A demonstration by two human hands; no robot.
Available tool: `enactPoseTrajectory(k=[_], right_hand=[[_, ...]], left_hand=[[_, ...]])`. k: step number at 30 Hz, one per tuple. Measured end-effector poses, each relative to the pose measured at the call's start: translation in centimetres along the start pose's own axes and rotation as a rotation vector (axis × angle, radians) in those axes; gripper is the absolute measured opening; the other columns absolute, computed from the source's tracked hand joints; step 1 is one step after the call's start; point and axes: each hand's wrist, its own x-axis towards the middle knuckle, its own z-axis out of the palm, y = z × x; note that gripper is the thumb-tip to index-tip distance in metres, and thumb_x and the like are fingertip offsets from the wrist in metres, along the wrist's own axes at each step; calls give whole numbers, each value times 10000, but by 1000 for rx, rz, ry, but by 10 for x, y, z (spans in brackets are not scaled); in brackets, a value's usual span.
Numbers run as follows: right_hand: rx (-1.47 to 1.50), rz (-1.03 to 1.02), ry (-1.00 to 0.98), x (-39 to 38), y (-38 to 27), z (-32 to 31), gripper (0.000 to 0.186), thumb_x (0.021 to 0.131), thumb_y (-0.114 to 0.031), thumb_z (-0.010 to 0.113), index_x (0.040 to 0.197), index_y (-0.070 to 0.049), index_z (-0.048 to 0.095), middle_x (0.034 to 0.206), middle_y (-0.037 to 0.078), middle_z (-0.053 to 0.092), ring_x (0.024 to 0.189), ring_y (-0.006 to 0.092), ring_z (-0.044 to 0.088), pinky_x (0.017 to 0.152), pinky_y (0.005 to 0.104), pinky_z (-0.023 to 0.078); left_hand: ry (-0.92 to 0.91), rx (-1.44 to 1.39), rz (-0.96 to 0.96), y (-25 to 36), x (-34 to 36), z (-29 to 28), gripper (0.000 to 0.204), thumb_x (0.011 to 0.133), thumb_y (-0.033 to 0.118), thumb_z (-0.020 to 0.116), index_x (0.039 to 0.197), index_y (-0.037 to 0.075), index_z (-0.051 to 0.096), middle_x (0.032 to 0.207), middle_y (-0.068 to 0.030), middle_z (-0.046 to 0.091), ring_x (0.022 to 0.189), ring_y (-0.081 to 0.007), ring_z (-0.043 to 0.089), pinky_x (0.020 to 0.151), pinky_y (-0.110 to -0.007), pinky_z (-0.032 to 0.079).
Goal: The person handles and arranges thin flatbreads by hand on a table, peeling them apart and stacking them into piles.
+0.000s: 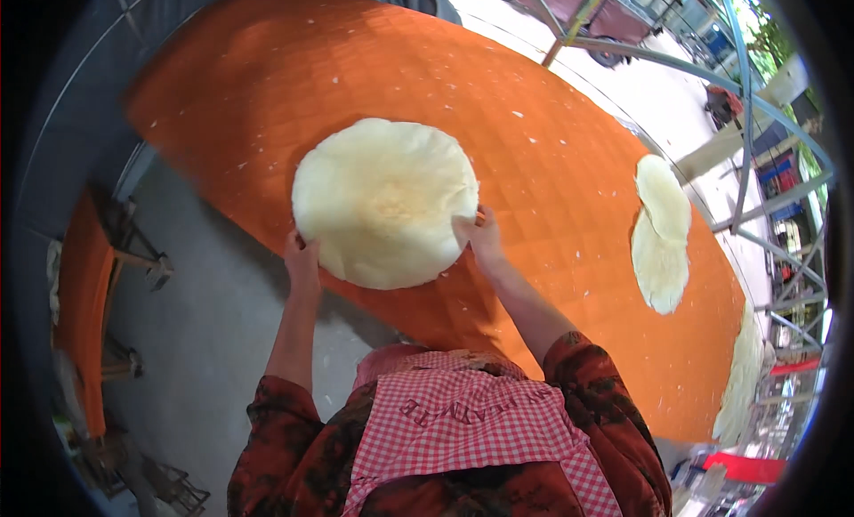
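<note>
A large, round, pale flatbread point(382, 201), faintly browned at its middle, is held out in front of me over the near edge of the orange-covered table point(551, 205). My left hand point(301, 254) grips its lower left rim, fingers curled beneath and partly hidden. On the opposite side my right hand point(480, 235) pinches the right rim, where the sheet dents inward. Whether its underside touches the cloth I cannot tell.
Two overlapping flatbreads point(661, 237) lie on the table's right part, and more pale sheets point(740, 383) sit at its right end. Metal poles point(747, 90) stand beyond. A smaller orange-topped table point(84, 312) is at the left, across the grey floor point(191, 339).
</note>
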Motion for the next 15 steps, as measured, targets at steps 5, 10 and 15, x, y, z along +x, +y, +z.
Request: enactPoseTrajectory(k=[5,10,15], right_hand=[[-129,-110,54,14,5,6,496,756,-63,695,1196,25,482,895,112,632,775,177,617,644,303,511],[-537,-325,260,29,9,-3,497,716,-132,722,1150,-18,510,849,142,644,715,248,631,633,349,516],[-362,-270,53,13,16,-21,423,794,-168,726,1136,-30,518,935,111,597,832,185,573,751,327,499]], left_hand=[[89,231,123,-11,7,-5,399,770,0,604,1163,-1,537,1075,-84,582,961,-168,554,846,-295,452],[20,284,248,-31,30,-3,252,780,16,617,1028,-11,578,933,-59,589,843,-147,543,779,-281,443],[150,336,771,10,-41,38,329,882,68,545,1185,-6,441,1062,-112,467,955,-224,492,841,-349,444]])
